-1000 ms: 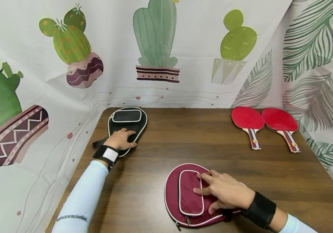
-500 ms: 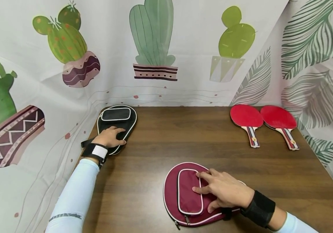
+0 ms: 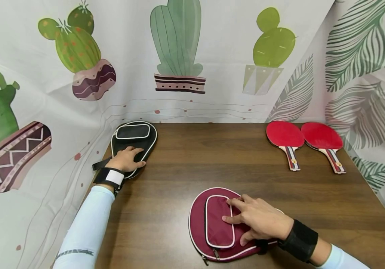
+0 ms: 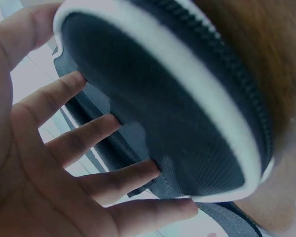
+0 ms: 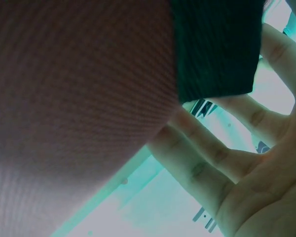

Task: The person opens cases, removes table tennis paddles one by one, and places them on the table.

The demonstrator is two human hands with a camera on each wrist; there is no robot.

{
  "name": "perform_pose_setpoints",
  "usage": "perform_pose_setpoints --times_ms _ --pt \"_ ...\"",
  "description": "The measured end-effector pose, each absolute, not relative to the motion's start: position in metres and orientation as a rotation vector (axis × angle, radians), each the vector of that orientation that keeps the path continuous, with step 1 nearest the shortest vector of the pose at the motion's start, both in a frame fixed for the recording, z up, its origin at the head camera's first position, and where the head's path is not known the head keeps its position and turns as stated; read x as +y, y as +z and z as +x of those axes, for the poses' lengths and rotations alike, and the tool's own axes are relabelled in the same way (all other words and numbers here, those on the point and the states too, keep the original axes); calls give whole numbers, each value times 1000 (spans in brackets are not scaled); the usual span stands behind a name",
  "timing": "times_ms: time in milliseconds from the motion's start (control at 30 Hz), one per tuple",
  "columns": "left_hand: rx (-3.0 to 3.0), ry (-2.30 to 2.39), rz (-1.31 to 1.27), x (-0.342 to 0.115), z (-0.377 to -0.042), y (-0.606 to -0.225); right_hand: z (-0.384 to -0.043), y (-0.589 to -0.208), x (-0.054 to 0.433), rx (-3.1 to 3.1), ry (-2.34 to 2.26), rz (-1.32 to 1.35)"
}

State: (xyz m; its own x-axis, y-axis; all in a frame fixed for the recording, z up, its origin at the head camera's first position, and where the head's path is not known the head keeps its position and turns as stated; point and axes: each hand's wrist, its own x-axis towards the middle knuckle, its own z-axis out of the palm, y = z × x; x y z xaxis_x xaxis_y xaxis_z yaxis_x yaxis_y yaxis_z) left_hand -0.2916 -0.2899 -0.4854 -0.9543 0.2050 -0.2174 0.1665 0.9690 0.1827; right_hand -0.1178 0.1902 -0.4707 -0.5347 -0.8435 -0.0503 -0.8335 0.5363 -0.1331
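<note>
A black table tennis paddle case [image 3: 133,142] with white piping lies at the table's back left corner, its strap reaching over the left edge. My left hand [image 3: 125,160] rests on its narrow end, fingers loosely extended. In the left wrist view, the fingertips of this hand [image 4: 49,143] touch the face of the black case [image 4: 163,103]. Nearer to me, a maroon paddle case [image 3: 217,231] lies flat with its front pocket up. Spread over its right part is my right hand [image 3: 263,218], fingertips on the pocket. The right wrist view shows extended fingers beyond the maroon cloth.
Two red table tennis paddles, a left one [image 3: 285,134] and a right one [image 3: 323,136], lie side by side at the back right, handles toward me. A cactus-printed cloth [image 3: 226,48] hangs behind the brown wooden table [image 3: 206,160].
The left hand has slid the black case left, toward the table's left edge. It barely moves in the last half second. The right hand and maroon case stay in place.
</note>
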Motion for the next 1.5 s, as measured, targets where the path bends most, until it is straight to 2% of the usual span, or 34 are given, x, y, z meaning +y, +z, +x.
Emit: perform_pose_setpoints --times_ms 333,800,1167,1367,1500 --pt "3020 204 206 -270 -278 -481 -127 -473 184 2694 -129 -1403" --pt "3159 168 627 -196 -257 -488 -164 -474 174 2768 -168 -1297" --pt "3124 306 1035 -118 -214 -485 -184 -474 165 2818 -196 -1166" --pt "3103 245 1130 -97 -195 -488 -189 -473 159 2836 -190 -1122" --pt "3054 246 1106 -90 -189 -489 -191 -472 155 2859 -183 -1077"
